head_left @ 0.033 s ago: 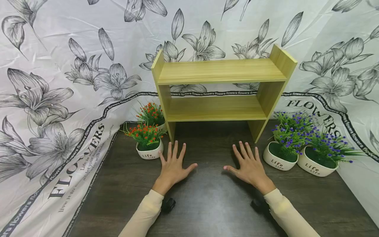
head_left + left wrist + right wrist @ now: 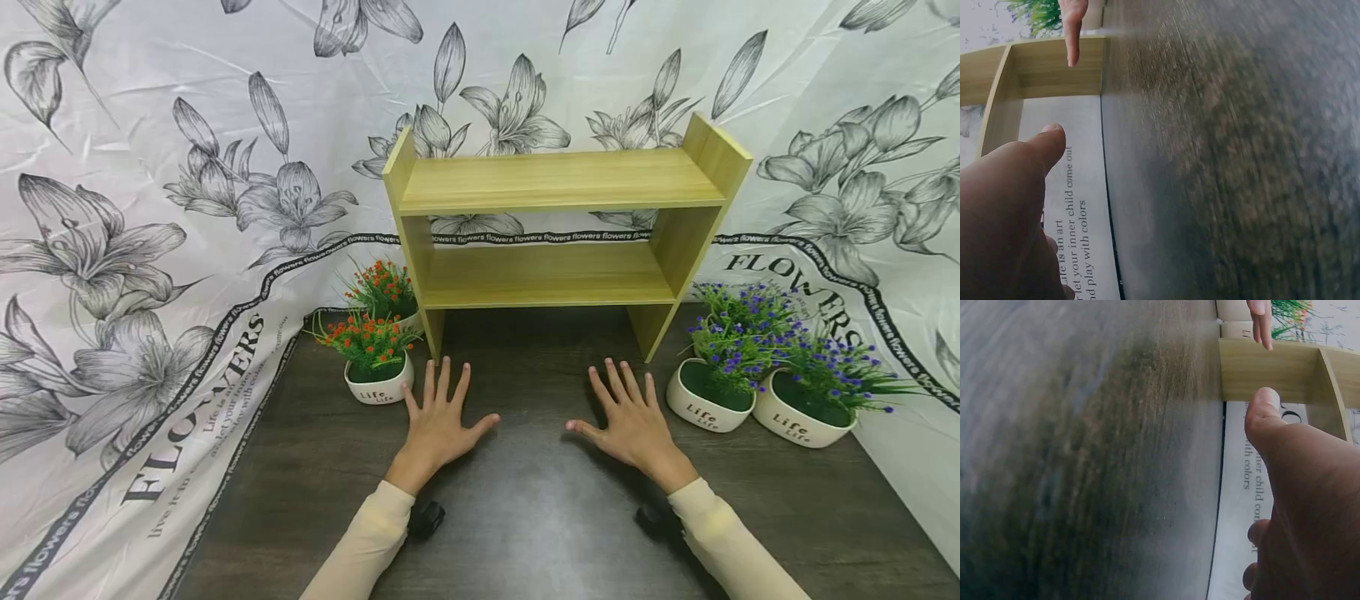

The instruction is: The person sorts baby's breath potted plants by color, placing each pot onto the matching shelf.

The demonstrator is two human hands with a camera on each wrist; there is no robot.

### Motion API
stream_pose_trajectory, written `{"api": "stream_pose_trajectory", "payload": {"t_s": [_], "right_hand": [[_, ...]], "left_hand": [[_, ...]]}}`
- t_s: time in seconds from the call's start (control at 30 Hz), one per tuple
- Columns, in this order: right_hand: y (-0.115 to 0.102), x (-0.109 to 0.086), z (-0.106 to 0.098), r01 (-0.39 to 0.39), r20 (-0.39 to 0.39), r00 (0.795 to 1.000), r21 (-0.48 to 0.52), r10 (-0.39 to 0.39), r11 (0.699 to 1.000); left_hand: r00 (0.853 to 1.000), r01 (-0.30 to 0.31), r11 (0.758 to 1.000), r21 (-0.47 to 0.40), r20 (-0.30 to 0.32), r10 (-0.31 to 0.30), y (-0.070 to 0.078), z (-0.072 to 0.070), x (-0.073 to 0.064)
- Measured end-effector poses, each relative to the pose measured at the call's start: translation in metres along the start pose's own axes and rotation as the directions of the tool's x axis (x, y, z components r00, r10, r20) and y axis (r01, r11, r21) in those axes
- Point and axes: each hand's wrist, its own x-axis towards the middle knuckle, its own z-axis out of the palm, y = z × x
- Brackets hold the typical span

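Observation:
Palm down, with fingers spread, my left hand [image 2: 437, 433] is over the dark wooden table [image 2: 525, 517] and holds nothing. Its fingertips point at the left foot of a light wooden two-tier shelf [image 2: 555, 287], and its little finger is right at a white pot with orange flowers [image 2: 378, 383]. My right hand [image 2: 633, 425] mirrors it on the other side, fingers also spread and nothing held. The shelf's right foot is just beyond those fingertips. In the left wrist view the left thumb [image 2: 1047, 147] sticks out; the right thumb [image 2: 1264, 415] does likewise in the right wrist view.
A second orange-flowered plant [image 2: 382, 287] stands behind the first, left of the shelf. Purple-flowered plants in white pots [image 2: 708, 408] stand on the right. Behind everything hangs a white cloth [image 2: 300, 100] printed with grey lilies. Both shelf boards are bare.

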Motion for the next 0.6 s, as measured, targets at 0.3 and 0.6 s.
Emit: {"api": "stream_pose_trajectory", "payload": {"t_s": [0.3,0.6], "right_hand": [[0.0,0.001,0.002,0.005,-0.02,1.0,-0.001,-0.005,1.0],[0.01,-0.007,-0.015,-0.011,-0.296,0.955,0.061,0.028,0.998]], "left_hand": [[1.0,-0.002,1.0,-0.003,-0.024,0.002,0.002,-0.004,-0.002],[0.953,-0.13,0.987,-0.09,-0.285,0.1,0.0,-0.016,0.006]]}}
